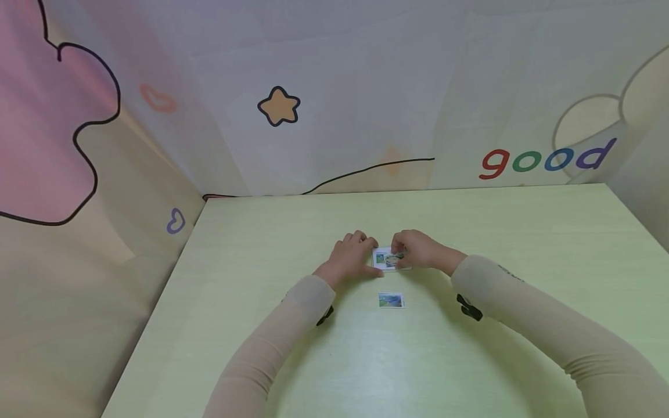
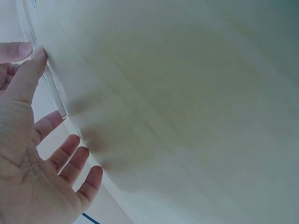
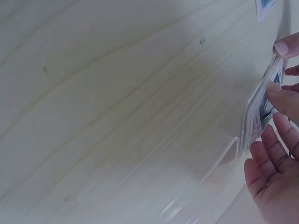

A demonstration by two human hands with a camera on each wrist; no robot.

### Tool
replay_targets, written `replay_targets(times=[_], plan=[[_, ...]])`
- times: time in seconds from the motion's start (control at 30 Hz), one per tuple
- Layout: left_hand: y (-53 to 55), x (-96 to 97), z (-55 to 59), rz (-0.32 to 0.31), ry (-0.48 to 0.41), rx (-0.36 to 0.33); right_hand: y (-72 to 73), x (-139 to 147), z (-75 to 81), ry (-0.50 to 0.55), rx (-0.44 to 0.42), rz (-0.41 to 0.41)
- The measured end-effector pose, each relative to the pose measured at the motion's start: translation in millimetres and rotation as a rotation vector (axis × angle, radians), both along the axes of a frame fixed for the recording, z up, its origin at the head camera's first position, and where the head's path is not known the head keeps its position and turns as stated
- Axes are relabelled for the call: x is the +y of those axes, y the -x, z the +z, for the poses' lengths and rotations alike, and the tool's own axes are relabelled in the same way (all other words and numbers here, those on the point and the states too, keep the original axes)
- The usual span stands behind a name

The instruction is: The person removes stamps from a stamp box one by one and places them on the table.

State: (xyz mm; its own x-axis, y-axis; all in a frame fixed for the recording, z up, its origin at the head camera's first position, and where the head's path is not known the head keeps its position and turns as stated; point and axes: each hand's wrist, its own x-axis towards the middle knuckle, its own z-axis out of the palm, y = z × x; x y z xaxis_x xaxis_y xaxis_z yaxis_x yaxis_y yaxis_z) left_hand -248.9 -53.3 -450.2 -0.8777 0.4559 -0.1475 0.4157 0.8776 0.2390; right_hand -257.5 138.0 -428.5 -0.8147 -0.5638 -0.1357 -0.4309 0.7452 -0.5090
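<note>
The holder sits on the table, between the two hands. On its face, the left picture and the right picture show side by side. Left hand: thumb at the near edge, index finger at the far edge — the holder is gripped across its left end. Right hand: thumb and index finger bent together, pinching the right picture over the holder; from here I cannot tell whether that picture touches the surface beneath. A card with a blue and green landscape lies nearer the person — near the holder, but apart from it. Behind the table, a pale backdrop carries a star and coloured lettering reading "good".
</note>
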Motion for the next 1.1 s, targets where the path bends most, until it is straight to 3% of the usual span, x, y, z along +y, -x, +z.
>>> replay_targets(times=[0.33, 0.63, 1.1], plan=[[-0.2, 0.6, 1.2, -0.006, 0.007, 0.001, 0.5, 2.2, 2.0, 0.002, -0.037, -0.012], [-0.9, 1.3, 2.0, 0.007, 0.008, -0.003, 2.2, 7.2, 0.0, 0.081, -0.016, 0.013], [-1.2, 1.7, 3.0, 0.008, -0.005, -0.016, 0.5, 9.0, 3.7, 0.097, -0.010, 0.010]])
